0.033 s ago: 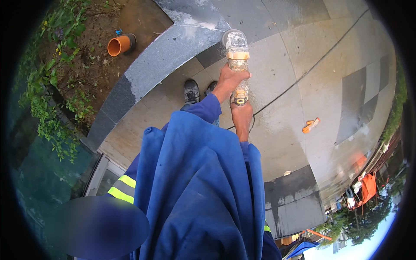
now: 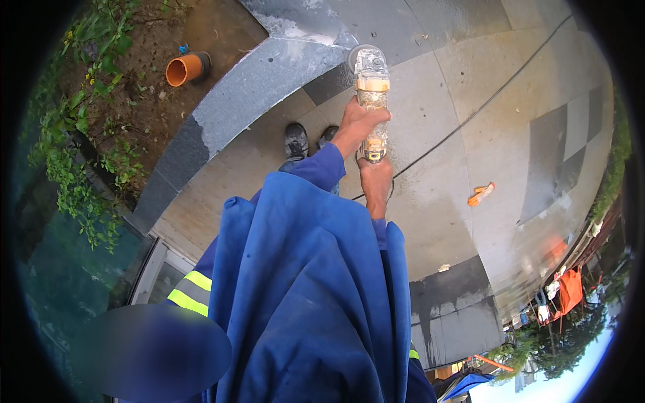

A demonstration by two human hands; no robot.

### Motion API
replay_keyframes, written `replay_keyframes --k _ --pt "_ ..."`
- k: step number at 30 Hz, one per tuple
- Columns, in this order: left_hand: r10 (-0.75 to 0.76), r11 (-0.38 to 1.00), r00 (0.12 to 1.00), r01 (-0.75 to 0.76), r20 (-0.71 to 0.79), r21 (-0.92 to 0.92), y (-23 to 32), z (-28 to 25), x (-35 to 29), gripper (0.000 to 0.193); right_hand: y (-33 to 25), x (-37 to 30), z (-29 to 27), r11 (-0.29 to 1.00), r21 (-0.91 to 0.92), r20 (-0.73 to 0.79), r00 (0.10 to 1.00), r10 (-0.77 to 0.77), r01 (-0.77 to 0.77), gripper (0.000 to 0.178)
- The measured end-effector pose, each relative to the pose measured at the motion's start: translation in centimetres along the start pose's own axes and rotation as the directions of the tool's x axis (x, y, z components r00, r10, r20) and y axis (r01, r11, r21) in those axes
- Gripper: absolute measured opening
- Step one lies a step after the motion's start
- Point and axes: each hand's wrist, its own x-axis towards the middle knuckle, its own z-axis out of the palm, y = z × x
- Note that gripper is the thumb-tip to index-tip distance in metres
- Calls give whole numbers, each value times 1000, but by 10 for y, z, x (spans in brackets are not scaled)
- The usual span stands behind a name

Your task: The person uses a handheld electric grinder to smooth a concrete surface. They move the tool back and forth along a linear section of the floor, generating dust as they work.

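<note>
An angle grinder (image 2: 372,82), yellow and caked with pale dust, is in both my hands. My left hand (image 2: 359,124) is wrapped round the middle of its body. My right hand (image 2: 376,177) grips the rear end, close to where the black power cord (image 2: 440,142) runs off. The grinder's round disc (image 2: 357,55) is at the end of the grey stone coping (image 2: 262,70), by its upper edge. Whether the disc touches the stone, I cannot tell.
An orange pipe (image 2: 183,70) sticks out of the soil bed at the left, beside green plants (image 2: 87,181). My dark shoes (image 2: 296,141) stand on the paving next to the coping. On the wet slabs at the right lies an orange-and-white glove (image 2: 481,194).
The grinder and both my hands have shifted very slightly to the right. My grip is the same.
</note>
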Motion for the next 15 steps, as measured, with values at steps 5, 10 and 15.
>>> replay_keyframes --k 5,10,15 --pt "-30 999 999 30 26 -11 16 0 20 53 -20 20 -1 998 -12 -16 998 -65 64 32" --pt "-60 998 998 59 -13 -32 16 -5 6 50 0 13 4 996 -60 7 998 -59 60 35" --pt "-32 999 999 31 37 17 0 6 12 52 2 9 -1 1000 -3 -1 1000 13 -13 36"
